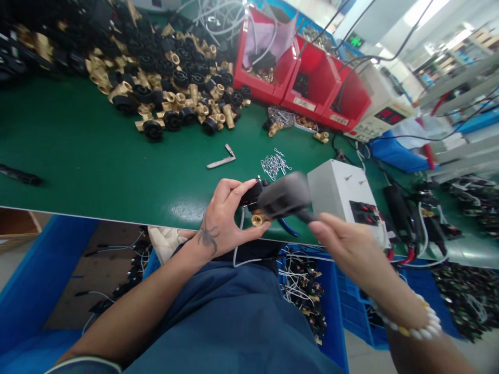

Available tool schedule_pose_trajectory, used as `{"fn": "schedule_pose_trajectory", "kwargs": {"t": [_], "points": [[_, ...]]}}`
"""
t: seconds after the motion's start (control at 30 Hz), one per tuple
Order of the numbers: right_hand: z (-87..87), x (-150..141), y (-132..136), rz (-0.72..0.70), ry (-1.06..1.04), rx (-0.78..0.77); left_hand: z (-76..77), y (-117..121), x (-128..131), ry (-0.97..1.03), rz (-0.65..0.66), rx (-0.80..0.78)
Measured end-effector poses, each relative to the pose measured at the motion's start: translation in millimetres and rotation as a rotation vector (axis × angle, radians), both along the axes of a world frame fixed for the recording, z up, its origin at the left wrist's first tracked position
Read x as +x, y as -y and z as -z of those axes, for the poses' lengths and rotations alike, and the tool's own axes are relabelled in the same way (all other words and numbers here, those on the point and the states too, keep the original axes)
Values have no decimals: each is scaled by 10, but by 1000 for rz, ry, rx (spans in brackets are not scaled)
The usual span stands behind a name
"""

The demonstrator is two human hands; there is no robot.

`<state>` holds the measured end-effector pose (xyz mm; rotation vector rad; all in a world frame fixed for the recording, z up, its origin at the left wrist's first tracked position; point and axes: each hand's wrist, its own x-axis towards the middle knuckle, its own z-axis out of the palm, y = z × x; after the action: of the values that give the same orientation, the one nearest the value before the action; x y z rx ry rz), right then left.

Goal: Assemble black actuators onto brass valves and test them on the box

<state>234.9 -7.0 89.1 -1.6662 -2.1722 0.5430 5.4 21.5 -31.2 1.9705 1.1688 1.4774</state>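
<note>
Green counter (117, 171) bears brass-and-black fittings (180, 79). Left hand (224, 221): fingers pinching a black-and-brass assembly (251, 196). Right hand (349, 246): fingers closed round the handle of a blurred mallet (286, 195).

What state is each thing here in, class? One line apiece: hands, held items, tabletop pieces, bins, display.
Left hand: gripping
Brass-and-black part: held, partly hidden
Right hand: closed around a handle
Dark mallet-like tool: held, blurred
Metal clips: loosely piled
Bent metal piece: lying flat
Brass-and-black fittings: heaped
Red bins: open
Display: lit red
</note>
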Motion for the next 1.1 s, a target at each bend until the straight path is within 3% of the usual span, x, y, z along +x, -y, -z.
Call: {"fn": "schedule_pose_trajectory", "kwargs": {"t": [0.1,0.27,0.4,0.47,0.57,0.63,0.8,0.97,1.1], "points": [[-45,-5,-21,-57,104,-51,0,-3,-1,-1,0,0],[-65,27,-16,129,-304,111,-2,-5,-4,0,5,-22],[-32,-10,-62,-67,30,-89,-1,-7,3,9,2,-14],[-62,5,-56,-78,69,-75,-4,-7,3,0,3,-14],[-95,41,-18,53,-230,46,-11,-6,-2,-14,7,-23],[-71,25,-16,95,-365,35,-16,-6,-6,-15,10,-23],[-14,-51,-75,-33,-21,-268,-21,-7,-12,-22,9,-17],[-3,51,-39,109,-329,-30,-21,-7,-15,-25,13,-27],[41,-12,-54,25,-171,-166,-6,-12,-15,-15,9,-21]]}}
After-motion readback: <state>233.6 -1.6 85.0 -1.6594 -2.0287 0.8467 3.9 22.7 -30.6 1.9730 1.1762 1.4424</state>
